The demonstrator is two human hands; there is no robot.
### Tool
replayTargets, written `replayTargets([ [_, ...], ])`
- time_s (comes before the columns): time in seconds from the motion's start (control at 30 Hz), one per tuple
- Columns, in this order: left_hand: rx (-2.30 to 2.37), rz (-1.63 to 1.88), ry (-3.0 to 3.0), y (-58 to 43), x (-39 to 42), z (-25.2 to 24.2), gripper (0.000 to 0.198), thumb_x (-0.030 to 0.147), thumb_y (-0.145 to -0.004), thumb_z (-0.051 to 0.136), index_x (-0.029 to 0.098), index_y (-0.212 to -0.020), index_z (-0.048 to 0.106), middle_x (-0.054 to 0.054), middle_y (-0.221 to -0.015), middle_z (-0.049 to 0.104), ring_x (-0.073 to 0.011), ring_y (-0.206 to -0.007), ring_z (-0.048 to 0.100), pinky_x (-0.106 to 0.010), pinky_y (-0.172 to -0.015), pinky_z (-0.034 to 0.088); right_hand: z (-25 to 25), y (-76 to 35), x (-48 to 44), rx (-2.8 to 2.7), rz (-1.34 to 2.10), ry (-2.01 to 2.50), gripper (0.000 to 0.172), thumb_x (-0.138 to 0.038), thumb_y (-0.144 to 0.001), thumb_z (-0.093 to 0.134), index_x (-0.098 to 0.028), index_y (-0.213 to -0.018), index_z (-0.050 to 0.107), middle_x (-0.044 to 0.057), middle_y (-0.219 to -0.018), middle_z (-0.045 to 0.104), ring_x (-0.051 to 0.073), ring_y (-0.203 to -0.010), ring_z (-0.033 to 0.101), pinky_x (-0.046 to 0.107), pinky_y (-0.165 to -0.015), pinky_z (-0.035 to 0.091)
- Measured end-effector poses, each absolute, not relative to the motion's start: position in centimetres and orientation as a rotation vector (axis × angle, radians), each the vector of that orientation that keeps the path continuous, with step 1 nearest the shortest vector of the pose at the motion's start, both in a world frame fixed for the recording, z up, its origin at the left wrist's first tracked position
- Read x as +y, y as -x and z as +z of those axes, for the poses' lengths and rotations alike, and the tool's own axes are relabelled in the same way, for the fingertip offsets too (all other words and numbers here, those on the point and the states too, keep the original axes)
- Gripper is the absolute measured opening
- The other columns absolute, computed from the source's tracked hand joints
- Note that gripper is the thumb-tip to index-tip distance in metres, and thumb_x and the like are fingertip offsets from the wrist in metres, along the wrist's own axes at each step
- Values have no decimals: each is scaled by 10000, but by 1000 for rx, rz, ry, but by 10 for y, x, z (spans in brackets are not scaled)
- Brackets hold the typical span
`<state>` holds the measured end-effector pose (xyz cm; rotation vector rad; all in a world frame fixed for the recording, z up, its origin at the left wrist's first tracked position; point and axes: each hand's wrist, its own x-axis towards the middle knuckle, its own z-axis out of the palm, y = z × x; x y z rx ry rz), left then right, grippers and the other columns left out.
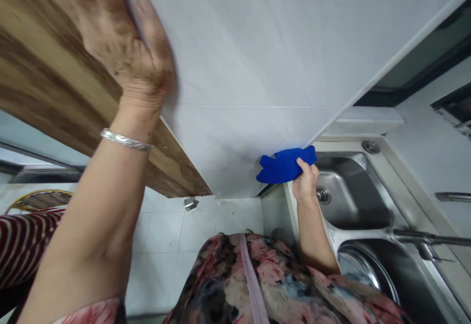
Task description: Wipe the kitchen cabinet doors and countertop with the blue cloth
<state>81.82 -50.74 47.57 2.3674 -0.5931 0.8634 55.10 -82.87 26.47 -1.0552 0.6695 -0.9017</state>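
Observation:
My left hand is raised at the upper left, palm toward the edge where the wood-grain panel meets the pale tiled wall. Its fingers are stretched out with the thumb apart, and nothing is in it. A silver bracelet circles that wrist. Lower down, my right hand grips a bright blue cloth, thumb on top. The cloth is spread out at the wall's lower part, beside the counter corner; whether all of it touches the tiles I cannot tell.
At the right is a steel double sink with a tap; a round metal pan sits in the nearer basin. A small metal piece is on the tiled floor. A striped garment and woven seat are at left.

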Motion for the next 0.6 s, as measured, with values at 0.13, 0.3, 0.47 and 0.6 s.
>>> replayTargets([
  [0.13,-653,1121,-2295,-748,-548,470,761,448,-912,136,-109,-1096,621,-155,-1702,30,-326,-1532,-146,-523,-958,452,263,-548,-821,693,-820,885,277,-302,-584,794,-201,-802,655,-27,-786,708,157,-778,664,280,-759,554],
  [0.3,-860,192,-1999,-645,-563,292,557,437,-1030,360,86,-1344,657,-162,-1651,416,-240,-1601,237,-542,-1280,265,252,-542,-805,630,-594,811,227,-304,-617,778,-201,-796,683,-3,-825,741,186,-817,699,317,-804,575],
  [0.47,-182,-681,-1366,-576,-586,176,790,802,-879,545,148,-1296,698,-205,-1297,726,-362,-1221,686,-581,-1122,499,238,-540,-777,578,-443,962,279,-416,-742,738,-192,-905,710,34,-910,764,228,-921,704,387,-923,566],
  [0.6,151,-830,-1067,-560,-593,164,776,774,-871,595,173,-1358,640,-168,-1290,724,-324,-1221,672,-522,-1122,481,227,-530,-747,330,-368,1634,285,-432,-895,652,-191,-1028,726,79,-1030,761,249,-1019,667,411,-997,530],
])
